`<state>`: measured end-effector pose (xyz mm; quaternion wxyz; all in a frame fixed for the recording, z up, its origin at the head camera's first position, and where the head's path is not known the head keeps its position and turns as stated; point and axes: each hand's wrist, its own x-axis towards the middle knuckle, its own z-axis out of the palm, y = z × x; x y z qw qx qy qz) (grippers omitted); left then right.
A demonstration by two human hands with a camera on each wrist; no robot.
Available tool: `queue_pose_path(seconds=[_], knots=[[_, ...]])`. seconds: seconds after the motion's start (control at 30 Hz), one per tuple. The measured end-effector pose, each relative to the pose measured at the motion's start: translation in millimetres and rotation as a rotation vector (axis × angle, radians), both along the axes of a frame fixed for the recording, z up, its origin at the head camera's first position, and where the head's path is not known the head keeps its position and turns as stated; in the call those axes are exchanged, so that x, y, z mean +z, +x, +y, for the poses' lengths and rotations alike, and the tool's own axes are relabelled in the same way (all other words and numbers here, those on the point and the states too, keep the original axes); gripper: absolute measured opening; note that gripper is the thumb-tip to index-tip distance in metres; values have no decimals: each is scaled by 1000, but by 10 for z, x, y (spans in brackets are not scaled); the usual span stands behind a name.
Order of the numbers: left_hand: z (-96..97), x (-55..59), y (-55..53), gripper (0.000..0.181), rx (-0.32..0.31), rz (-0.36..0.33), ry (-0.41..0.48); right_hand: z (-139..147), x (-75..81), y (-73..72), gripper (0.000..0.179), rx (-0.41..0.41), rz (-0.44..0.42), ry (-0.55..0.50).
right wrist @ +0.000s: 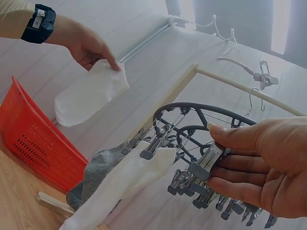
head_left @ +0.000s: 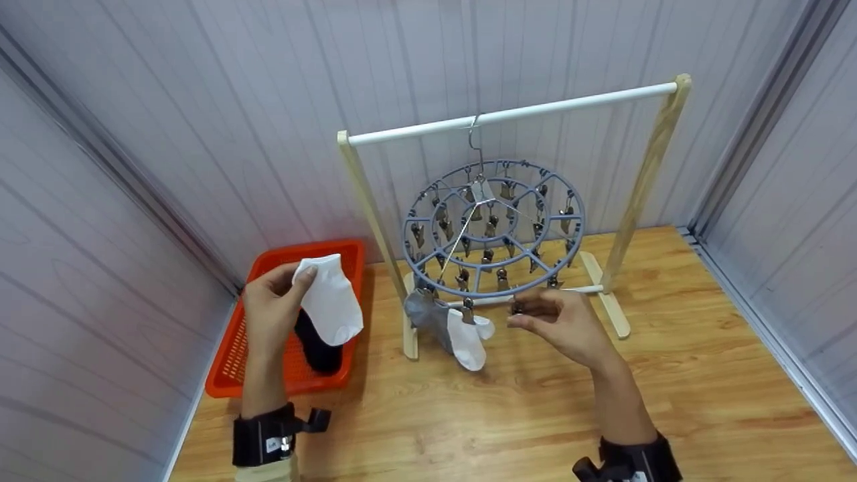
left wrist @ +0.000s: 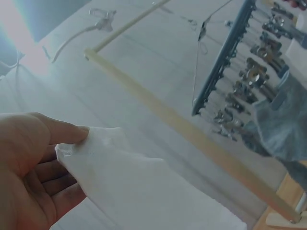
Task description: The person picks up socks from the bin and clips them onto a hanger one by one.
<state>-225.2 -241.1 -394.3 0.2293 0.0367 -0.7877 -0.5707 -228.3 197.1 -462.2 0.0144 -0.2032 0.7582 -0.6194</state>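
Note:
My left hand (head_left: 271, 308) pinches a white sock (head_left: 331, 301) by its cuff, between thumb and fingers, and the sock hangs over the basket's right side. At the front rim of a round grey clip hanger (head_left: 479, 284), my right hand (head_left: 559, 321) holds a metal clip (right wrist: 207, 162) between thumb and fingers. Just left of that hand, another white sock (head_left: 466, 345) hangs from a clip, with a grey sock (head_left: 428, 318) beside it. In the right wrist view the held clip has nothing in it.
An orange basket (head_left: 227, 368) stands at the left with a black sock (head_left: 318, 348) in it. The hanger hooks onto the white bar (head_left: 415, 130) of a wooden-legged rack (head_left: 646, 181). Several clips dangle from its rings. Panelled walls (head_left: 201, 134) enclose the wooden tabletop (head_left: 469, 428).

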Motion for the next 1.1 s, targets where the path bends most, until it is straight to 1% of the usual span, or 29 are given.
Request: queue_pose_path(seconds=[0.23, 0.37, 0.5, 0.6, 0.67, 0.8, 0.97, 1.03, 1.1], knots=[[300, -22, 120, 18, -58, 7, -15, -4, -4, 4, 29, 4, -6, -6], [429, -69, 180, 16, -93, 15, -12, -11, -3, 2, 30, 2, -8, -4], [551, -130, 248, 13, -153, 31, 28, -14, 8, 10, 29, 11, -7, -23], [636, -184, 308, 13, -210, 29, 62, -12, 19, 18, 28, 18, -2, -37], [685, -220, 349, 13, -236, 20, 67, -10, 25, 20, 28, 20, 3, -35], [756, -291, 423, 12, -265, 15, 58, -11, 28, 16, 28, 21, 11, -26], [859, -365, 500, 10, -321, 12, 87, -14, 28, 19, 26, 20, 12, -21], [908, -404, 517, 9, -341, 3, 99, -18, 27, 21, 26, 22, 12, -22], [959, -449, 528, 9, -345, -9, 99, -24, 25, 23, 26, 25, 11, -27]])
